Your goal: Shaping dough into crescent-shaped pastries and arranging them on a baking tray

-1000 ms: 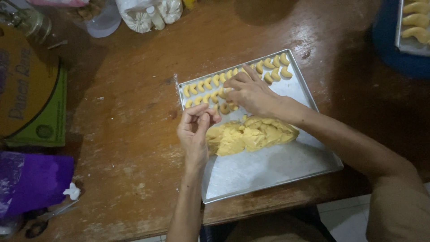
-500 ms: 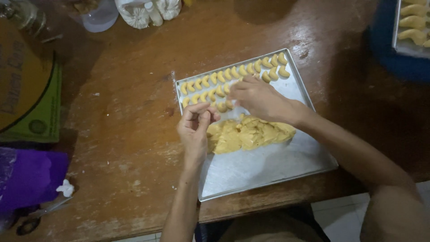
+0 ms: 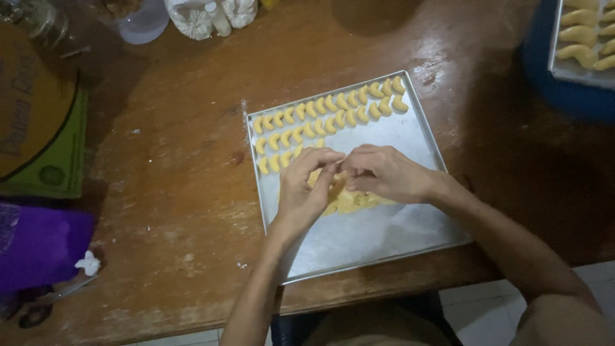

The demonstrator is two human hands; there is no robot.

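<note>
At the left edge of the wooden table (image 3: 179, 192) lies a flat green package (image 3: 45, 154) with a big round yellow-brown label (image 3: 29, 115). Just below it lies a purple bag (image 3: 38, 247).

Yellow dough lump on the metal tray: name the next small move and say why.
Probably pinch off a small piece: both hands, left hand and right hand, meet over the yellow dough lump, and the third row of crescent-shaped dough pieces on the metal tray stops short.

One head-worn camera looks steeply down from close above at the wooden tabletop (image 3: 160, 192), its view centred on the baking tray (image 3: 410, 237).
</note>
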